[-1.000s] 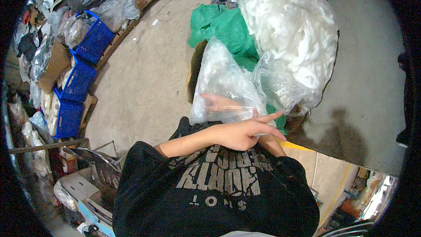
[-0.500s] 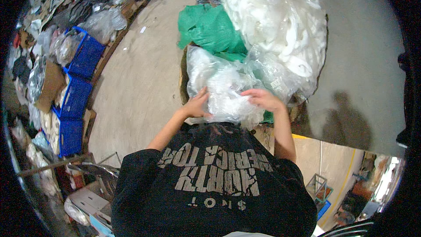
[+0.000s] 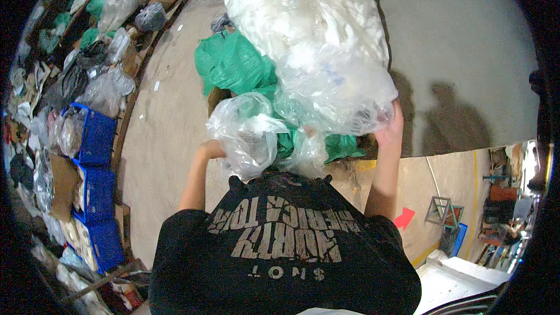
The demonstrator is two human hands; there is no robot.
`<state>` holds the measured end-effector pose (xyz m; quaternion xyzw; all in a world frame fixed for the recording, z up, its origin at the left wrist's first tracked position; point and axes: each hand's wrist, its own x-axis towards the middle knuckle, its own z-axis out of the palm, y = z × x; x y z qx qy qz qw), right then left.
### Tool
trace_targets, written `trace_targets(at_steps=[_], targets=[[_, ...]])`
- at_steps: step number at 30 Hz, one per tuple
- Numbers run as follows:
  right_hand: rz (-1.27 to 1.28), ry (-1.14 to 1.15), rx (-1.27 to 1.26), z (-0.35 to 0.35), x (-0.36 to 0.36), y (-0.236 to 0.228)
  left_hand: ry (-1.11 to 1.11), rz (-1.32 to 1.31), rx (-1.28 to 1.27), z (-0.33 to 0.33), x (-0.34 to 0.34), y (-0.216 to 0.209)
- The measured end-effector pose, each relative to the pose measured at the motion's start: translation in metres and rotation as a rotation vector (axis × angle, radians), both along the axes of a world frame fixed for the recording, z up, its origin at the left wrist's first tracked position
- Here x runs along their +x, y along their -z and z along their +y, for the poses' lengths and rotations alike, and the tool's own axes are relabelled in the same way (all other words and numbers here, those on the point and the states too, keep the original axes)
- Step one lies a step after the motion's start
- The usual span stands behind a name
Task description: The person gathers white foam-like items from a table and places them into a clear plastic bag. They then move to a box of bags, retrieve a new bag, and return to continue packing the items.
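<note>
My left hand is at the near left side of a crumpled clear plastic bag, its fingers mostly hidden in the film; it appears to grip the bag. On the right, my right hand is closed on the edge of a broad clear plastic sheet, fingers up along its side. That sheet spreads over the near part of a large heap of white, film-wrapped material. Green plastic bulges at the heap's left, and more green film shows between my hands.
Blue crates stand in a row at the left, among piled bags and scraps. Grey floor with shadows lies to the right. A small metal frame and a red arrow-shaped mark are at the lower right.
My hands have moved apart, the right one out to the right with the clear sheet. Green film now shows between them. The view has shifted, so the heap sits further left.
</note>
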<state>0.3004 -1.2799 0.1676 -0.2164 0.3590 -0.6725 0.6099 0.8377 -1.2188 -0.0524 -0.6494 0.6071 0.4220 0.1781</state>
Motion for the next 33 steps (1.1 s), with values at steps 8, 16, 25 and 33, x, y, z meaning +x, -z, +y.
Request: trace_targets(at_steps=[8,16,25,33], targets=[[0.199,-0.346,0.354,0.010,0.093,-0.006,-0.292,0.877,-0.756,-0.007,-0.087,-0.205],[1.099,-0.353,-0.323,-0.010,0.084,-0.009,-0.934,0.970,-0.773,-0.021,-0.063,-0.215],[0.458,-0.029,0.193,-0.040,0.047,-0.070,-0.167,0.579,-0.674,0.030,0.007,-0.264],[0.299,-0.720,-0.210,-0.012,0.179,-0.133,0.072,0.711,-0.937,0.006,-0.111,-0.278]])
